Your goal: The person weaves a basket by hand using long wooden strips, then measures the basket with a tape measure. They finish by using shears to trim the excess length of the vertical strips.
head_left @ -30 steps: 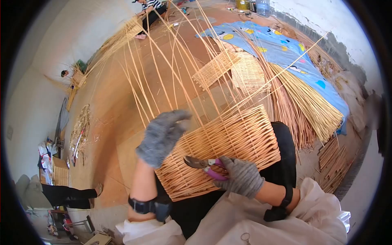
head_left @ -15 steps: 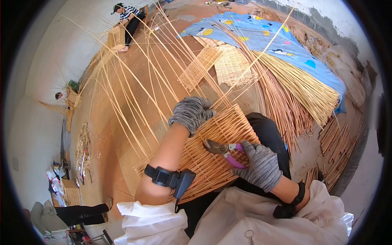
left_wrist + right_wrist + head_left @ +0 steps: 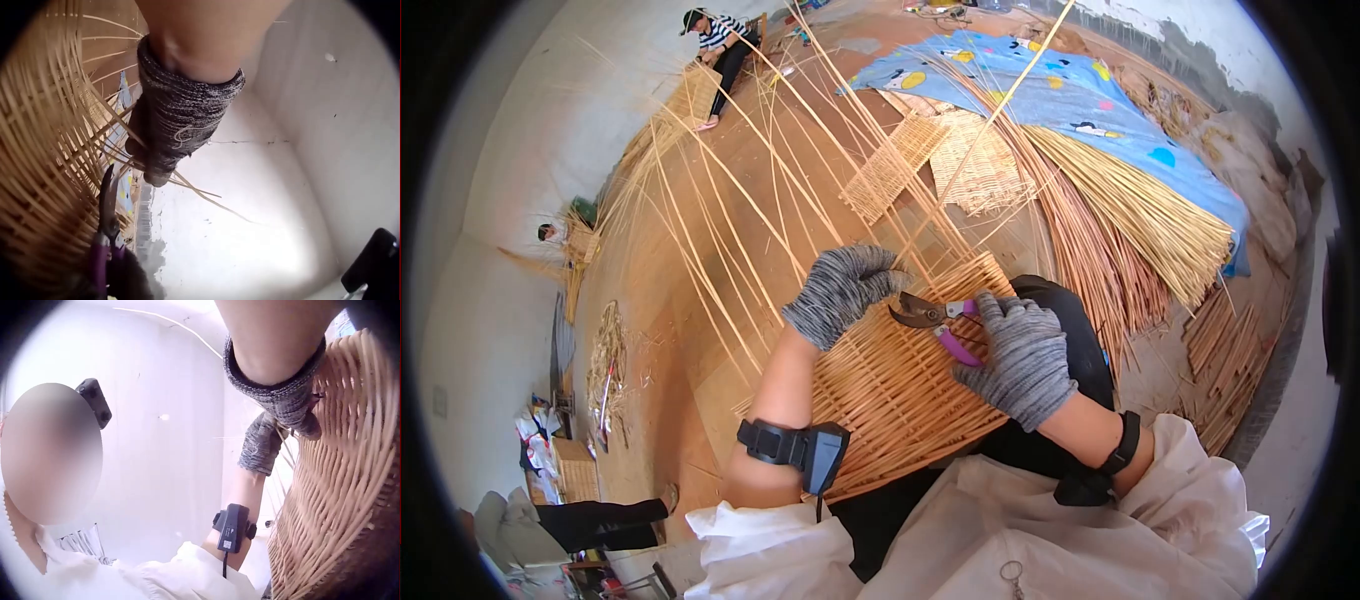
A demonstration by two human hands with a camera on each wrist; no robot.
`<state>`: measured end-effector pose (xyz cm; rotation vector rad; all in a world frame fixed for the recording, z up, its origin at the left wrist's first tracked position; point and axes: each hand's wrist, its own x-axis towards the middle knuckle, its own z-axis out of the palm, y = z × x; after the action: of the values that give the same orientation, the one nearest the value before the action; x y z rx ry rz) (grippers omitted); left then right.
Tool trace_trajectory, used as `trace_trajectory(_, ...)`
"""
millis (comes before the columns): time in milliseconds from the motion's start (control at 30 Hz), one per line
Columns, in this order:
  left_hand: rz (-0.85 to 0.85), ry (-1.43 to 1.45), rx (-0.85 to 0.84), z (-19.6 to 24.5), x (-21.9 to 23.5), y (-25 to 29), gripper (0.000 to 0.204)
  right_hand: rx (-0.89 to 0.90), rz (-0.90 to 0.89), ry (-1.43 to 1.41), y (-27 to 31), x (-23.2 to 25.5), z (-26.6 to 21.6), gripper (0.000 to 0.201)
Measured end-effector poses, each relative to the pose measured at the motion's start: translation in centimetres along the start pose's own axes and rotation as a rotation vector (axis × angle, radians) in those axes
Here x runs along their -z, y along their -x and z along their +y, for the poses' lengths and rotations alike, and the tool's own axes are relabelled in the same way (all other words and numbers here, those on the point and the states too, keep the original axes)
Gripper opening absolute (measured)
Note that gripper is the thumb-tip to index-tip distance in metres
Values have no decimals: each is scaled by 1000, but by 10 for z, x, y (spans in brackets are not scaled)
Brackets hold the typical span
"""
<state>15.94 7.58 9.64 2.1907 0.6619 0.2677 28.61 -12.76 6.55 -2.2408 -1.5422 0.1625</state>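
Note:
A woven wicker panel (image 3: 900, 390) lies across the person's lap, with long loose rods standing out from its far edge. In the right hand (image 3: 1028, 360), in a grey knit glove, are pruning shears (image 3: 918, 312) with purple handles. Their dark blades part slightly at the panel's far edge, beside the left fingertips. The gloved left hand (image 3: 840, 292) is over that edge with fingers and thumb drawn together. In the left wrist view, thin wicker strands (image 3: 195, 189) come out at its fingertips, where it pinches them. The right palm is hidden from the head view.
Bundles of rods (image 3: 1140, 205) lie on the floor at right, partly under a blue patterned cloth (image 3: 1000, 75). Two woven panels (image 3: 980, 165) lie ahead. Another person (image 3: 722, 50) sits at the back left. Cut rods (image 3: 1225, 345) lie at far right.
The left hand first reached in over the panel's far edge, then drew back a little left. The right hand has brought the shears up toward that edge, near the left fingertips.

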Motion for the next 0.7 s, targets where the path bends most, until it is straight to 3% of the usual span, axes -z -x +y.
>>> trace_trajectory(67,1,-38,-16,-1,0,1,27,53,31,42,-3,-5,-3,67)
trace_trajectory(133,2,-105,-28,-5,0,0,28,-66,-214,-93,-3,3,-7,64)
trace_trajectory(167,20,-11,5,-6,-2,0,28,-126,-339,-159,-3,7,-10,63)
trace_trajectory(267,51,239,123,-7,-3,3,29,-109,-434,-152,4,11,-10,64)
trace_trajectory(367,30,331,230,6,6,9,30,79,-127,21,9,0,-8,74)
trace_trajectory(700,75,443,222,6,9,15,33,118,-85,-42,-8,-15,-35,70)
